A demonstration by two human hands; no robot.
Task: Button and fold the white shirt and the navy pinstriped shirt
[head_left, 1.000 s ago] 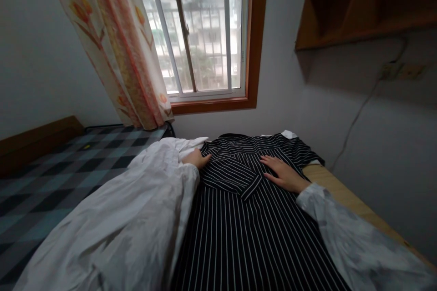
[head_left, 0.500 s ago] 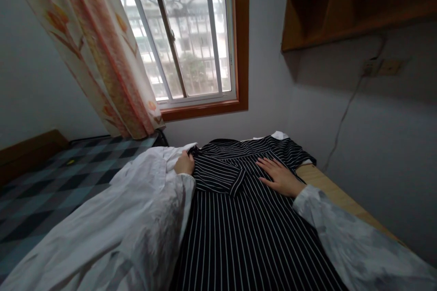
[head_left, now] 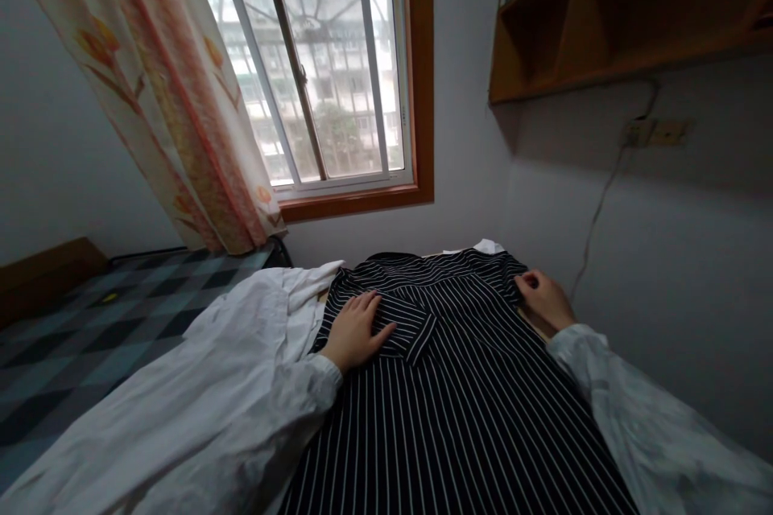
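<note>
Between checked bed (head_left: 136, 310) and wall (head_left: 682, 249), white cloth (head_left: 247, 330) beside striped garment (head_left: 452, 410), left hand (head_left: 354, 334) spread on it, right hand (head_left: 547, 302) pinching sleeve (head_left: 506, 280).

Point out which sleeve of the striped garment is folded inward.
The folded sleeve under the left hand: it lies across the striped garment, whereas the other sleeve, at the right hand, extends outward.

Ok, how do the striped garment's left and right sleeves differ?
The left sleeve is folded inward across the striped garment; the right sleeve sticks out to the side. The left hand lies open on the left sleeve; the right hand appears to pinch the right sleeve's edge. Both are black with thin white stripes.
</note>
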